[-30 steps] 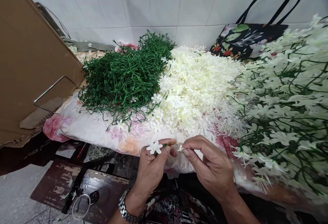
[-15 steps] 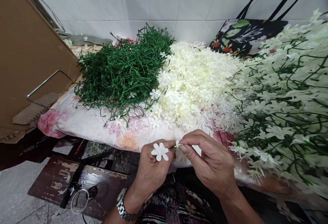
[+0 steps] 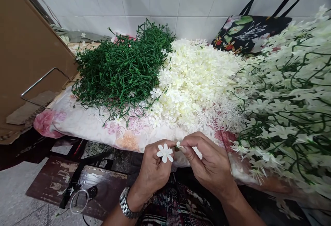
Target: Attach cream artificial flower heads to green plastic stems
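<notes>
My left hand [image 3: 156, 166] is closed around an artificial flower stem that is mostly hidden in the fist. One open white flower [image 3: 164, 153] with several petals shows at its thumb side. Thumb and forefinger of my right hand [image 3: 210, 167] pinch a small white blossom [image 3: 178, 144] at a green stem tip, right against the left fingertips. White petals also show inside the right palm. Beyond the hands lie a heap of loose white blossoms [image 3: 191, 81] and, left of it, a tangle of bare green stems [image 3: 121, 67].
Finished-looking white flower sprays [image 3: 289, 115] are piled at the right. A brown cardboard box [image 3: 33, 57] with a wire handle stands left. A black floral bag [image 3: 250, 34] leans on the tiled wall. Below, a wooden board [image 3: 106, 188] carries a clear ring-shaped object [image 3: 79, 202].
Both hands stay together at the stem tip. The white flower in my left hand has shifted slightly right and up; the right fingers have tilted a little. The camera view has moved slightly.
</notes>
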### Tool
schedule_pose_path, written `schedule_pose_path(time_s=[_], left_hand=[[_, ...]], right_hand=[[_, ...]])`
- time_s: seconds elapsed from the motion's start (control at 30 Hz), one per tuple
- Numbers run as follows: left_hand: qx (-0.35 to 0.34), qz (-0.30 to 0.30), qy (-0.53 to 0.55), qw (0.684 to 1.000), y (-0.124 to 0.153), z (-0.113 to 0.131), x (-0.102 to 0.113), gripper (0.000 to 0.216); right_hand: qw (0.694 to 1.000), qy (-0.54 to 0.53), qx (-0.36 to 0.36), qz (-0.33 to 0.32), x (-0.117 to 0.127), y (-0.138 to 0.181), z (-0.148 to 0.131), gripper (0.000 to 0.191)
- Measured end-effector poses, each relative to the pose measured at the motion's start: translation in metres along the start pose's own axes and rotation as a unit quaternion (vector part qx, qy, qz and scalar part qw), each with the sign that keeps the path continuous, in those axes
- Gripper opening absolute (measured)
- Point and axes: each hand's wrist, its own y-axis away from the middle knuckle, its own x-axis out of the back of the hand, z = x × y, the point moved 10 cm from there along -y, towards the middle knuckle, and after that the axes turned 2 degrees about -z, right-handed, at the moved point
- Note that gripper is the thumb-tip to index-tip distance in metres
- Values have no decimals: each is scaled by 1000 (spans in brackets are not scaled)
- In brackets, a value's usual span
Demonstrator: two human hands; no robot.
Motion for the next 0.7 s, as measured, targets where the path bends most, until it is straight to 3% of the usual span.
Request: schedule_pose_path(time_s=[0.27, 0.57, 0.7], left_hand=[[-84, 28, -38, 995, -1, 11, 0, 22], [-108, 62, -53, 991, -1, 18, 3, 25], [-84, 85, -30, 992, -3, 15, 7, 21]], right_hand=[[999, -15, -20, -36, -8, 1, 9, 10], [1000, -24, -15, -8, -11, -1, 9, 11], [1000, -14, -12, 6, -13, -1, 9, 11]])
